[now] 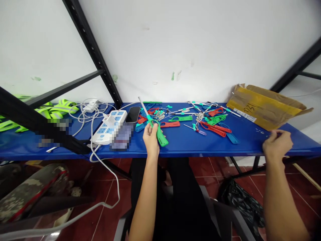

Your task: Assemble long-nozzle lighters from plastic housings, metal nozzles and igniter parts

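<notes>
My left hand [151, 142] is wrapped round a green long-necked lighter [162, 137], its metal tube pointing up and away to the left. Past the front right of the blue table [180, 144], my right hand [278, 144] has its fingers curled together, just in front of a cardboard box [265, 107]; whatever they hold, if anything, is hidden. Between my hands lie red lighter handle halves [213, 129], a green handle half [182, 118], a blue one [233, 138] and metal lighter tubes with wires [198, 103]. A small screwdriver [200, 131] with a purplish clear handle rests among them.
Left of the parts are a phone [132, 114], a white power strip [100, 132] with tangled cables and bright yellow-green reflective straps [57, 108]. Black shelf posts [94, 50] rise at both sides. A black plastic bag [244, 201] sits on the floor.
</notes>
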`<state>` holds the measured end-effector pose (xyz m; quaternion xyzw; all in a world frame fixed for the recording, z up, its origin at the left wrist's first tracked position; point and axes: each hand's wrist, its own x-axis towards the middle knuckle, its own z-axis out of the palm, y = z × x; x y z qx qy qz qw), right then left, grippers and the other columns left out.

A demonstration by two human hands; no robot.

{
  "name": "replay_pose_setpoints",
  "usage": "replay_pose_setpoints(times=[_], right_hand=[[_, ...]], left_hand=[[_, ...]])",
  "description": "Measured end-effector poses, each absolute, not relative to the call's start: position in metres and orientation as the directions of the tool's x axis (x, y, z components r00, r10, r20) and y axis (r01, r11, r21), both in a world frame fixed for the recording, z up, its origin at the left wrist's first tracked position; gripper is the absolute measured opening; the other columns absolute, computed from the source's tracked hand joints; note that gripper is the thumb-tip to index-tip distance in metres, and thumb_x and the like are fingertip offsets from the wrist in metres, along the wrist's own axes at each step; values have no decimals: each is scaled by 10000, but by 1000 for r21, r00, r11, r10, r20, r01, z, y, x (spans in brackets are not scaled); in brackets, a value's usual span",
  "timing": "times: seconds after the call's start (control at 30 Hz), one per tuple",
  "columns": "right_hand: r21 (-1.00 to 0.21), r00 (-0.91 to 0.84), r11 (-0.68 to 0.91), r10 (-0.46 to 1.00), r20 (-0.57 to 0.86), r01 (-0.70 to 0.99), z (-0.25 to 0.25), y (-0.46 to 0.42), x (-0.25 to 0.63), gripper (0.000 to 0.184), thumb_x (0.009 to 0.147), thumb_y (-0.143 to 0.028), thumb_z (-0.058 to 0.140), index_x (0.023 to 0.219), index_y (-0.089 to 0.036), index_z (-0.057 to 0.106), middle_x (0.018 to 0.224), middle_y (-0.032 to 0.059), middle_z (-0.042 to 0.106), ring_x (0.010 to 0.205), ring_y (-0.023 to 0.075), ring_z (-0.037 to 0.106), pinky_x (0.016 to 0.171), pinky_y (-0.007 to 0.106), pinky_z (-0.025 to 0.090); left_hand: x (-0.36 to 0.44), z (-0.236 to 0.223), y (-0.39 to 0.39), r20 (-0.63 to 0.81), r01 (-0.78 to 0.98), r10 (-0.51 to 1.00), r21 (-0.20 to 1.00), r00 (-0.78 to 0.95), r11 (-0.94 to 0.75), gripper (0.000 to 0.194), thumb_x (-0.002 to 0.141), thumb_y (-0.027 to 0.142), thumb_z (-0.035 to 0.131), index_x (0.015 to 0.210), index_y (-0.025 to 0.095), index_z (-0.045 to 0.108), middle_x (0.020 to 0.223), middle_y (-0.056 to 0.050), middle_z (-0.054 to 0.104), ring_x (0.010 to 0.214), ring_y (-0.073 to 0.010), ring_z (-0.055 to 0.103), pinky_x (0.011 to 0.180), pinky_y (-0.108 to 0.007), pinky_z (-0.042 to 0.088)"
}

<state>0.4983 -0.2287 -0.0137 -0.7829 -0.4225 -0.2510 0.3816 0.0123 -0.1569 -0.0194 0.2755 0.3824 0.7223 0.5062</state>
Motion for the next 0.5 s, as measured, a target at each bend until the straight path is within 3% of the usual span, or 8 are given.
replay_pose_setpoints(times=[0.07,0.13,0.27,0.37,0.5], right_hand=[[-484,544,-255,490,681,837,-14,-232,453,359,1019,-449,366,1059,-204,625,962,241,643,858,387,610,852,616,464],[-548,468,-76,623,627,833,-19,-233,391,326,995,-515,467,995,-230,625,967,205,707,882,357,671,879,557,529],[-678,83,289,885,459,676,-31,-228,257,296,1004,-531,612,976,-252,707,948,84,784,872,264,750,859,413,620],[-791,-116,382,920,374,479,-29,-217,187,279,1058,-506,606,1003,-253,710,938,55,775,785,219,747,680,339,638],[-877,-210,380,921,329,294,-26,-203,147,285,1064,-510,619,1019,-249,726,881,22,731,640,173,657,524,311,590]], left_hand=[[10,-17,-159,2,-546,932,810,-363,-214,664,769,600,926,1210,232,592,961,26,720,599,-92,660,500,-209,529],[8,-15,-161,0,-574,934,789,-357,-219,659,809,647,890,1202,256,534,983,24,753,504,-76,614,463,-214,505],[8,-14,-163,51,-592,961,778,-271,-208,641,877,720,822,1224,273,520,850,58,713,407,-61,517,414,-200,411],[8,-11,-163,71,-642,978,745,-196,-183,612,912,747,782,1246,272,590,807,74,613,441,-47,487,439,-194,412],[8,-7,-163,52,-733,983,659,-179,-168,546,958,740,735,1202,260,650,833,50,573,505,-46,448,447,-181,385]])
